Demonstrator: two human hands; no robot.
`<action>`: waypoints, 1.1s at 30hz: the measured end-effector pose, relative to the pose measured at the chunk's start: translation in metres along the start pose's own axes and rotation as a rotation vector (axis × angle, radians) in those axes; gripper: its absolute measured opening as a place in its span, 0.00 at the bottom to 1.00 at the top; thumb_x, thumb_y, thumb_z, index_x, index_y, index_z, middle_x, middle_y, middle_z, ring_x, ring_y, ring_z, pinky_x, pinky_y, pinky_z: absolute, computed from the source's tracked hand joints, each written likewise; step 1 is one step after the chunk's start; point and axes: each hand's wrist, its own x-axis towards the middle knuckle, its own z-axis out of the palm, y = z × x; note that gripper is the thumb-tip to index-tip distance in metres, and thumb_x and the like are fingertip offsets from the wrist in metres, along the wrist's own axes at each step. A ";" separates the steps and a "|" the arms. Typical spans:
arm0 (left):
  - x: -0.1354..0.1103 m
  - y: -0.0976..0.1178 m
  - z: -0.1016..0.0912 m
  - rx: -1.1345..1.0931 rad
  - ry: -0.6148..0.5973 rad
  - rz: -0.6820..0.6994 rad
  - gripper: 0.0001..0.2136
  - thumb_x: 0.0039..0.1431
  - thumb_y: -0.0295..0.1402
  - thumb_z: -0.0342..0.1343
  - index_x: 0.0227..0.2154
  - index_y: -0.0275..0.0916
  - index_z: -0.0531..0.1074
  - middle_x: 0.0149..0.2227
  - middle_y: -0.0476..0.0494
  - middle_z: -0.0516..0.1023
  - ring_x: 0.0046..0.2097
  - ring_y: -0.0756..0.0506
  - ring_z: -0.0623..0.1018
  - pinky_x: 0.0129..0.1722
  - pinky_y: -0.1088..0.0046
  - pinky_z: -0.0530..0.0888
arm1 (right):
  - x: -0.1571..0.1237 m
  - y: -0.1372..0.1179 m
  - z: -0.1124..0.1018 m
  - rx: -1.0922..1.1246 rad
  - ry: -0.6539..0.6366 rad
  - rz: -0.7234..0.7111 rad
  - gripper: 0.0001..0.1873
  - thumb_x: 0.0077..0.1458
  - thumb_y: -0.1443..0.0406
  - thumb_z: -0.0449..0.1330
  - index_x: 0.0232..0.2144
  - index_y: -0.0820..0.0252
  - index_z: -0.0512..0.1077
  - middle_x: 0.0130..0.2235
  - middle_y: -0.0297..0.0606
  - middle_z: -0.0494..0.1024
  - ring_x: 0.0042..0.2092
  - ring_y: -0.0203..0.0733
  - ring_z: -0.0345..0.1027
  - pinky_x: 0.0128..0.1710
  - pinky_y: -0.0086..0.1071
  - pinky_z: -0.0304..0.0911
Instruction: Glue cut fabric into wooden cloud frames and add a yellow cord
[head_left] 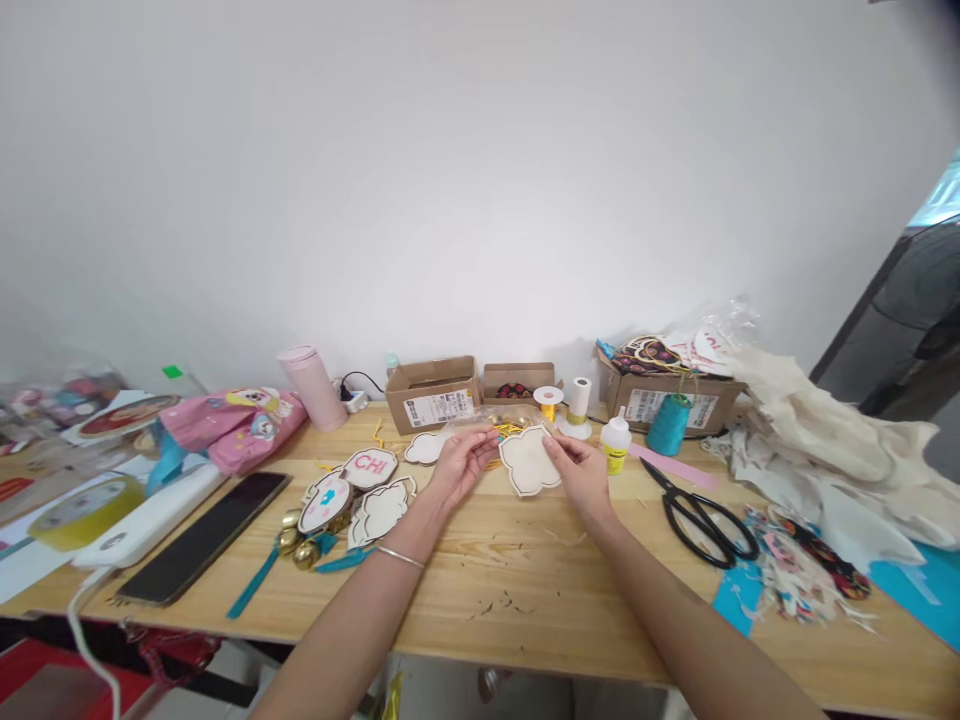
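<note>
My right hand [581, 468] pinches the right edge of a cream fabric patch [530, 462] with a scalloped, dark-lined border, held upright above the table. Left of the patch is my left hand [466, 462], its fingers curled and pressed together; anything between them is too small to make out. Behind both hands lie yellow cords [510, 430] and a clear plastic bag. To the left, more cream patches [381, 515] are piled beside a patch with pink "CHI" lettering [370, 467], an embroidered oval patch [325, 502] and gold bells [306, 555] on teal ribbon.
Black scissors [705, 520], a glue bottle [615, 445] and a teal thread cone [670, 425] stand or lie to the right, near fabric scraps [806, 565]. Cardboard boxes [433, 390] line the wall. A phone [206, 537] and pink tumbler [313, 388] are on the left.
</note>
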 end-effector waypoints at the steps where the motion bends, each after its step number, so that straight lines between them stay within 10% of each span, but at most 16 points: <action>1: -0.001 0.001 0.000 -0.005 0.000 0.003 0.05 0.46 0.20 0.56 0.27 0.30 0.75 0.27 0.40 0.79 0.29 0.49 0.78 0.33 0.76 0.75 | 0.000 -0.001 0.000 0.005 0.006 0.002 0.22 0.37 0.50 0.62 0.26 0.64 0.77 0.26 0.39 0.78 0.28 0.41 0.69 0.26 0.32 0.65; 23: 0.009 -0.003 -0.007 -0.039 0.037 0.037 0.07 0.44 0.18 0.57 0.27 0.34 0.72 0.21 0.50 0.74 0.27 0.54 0.75 0.42 0.72 0.74 | -0.005 0.007 0.007 0.137 -0.005 0.156 0.22 0.32 0.51 0.66 0.24 0.64 0.77 0.24 0.40 0.79 0.24 0.40 0.69 0.22 0.32 0.65; 33: 0.002 0.002 -0.001 -0.031 0.006 0.075 0.16 0.37 0.16 0.62 0.31 0.36 0.74 0.20 0.54 0.74 0.23 0.55 0.75 0.31 0.82 0.74 | -0.005 0.009 0.006 0.142 -0.006 0.174 0.21 0.33 0.51 0.65 0.23 0.64 0.77 0.23 0.39 0.78 0.24 0.41 0.70 0.22 0.31 0.64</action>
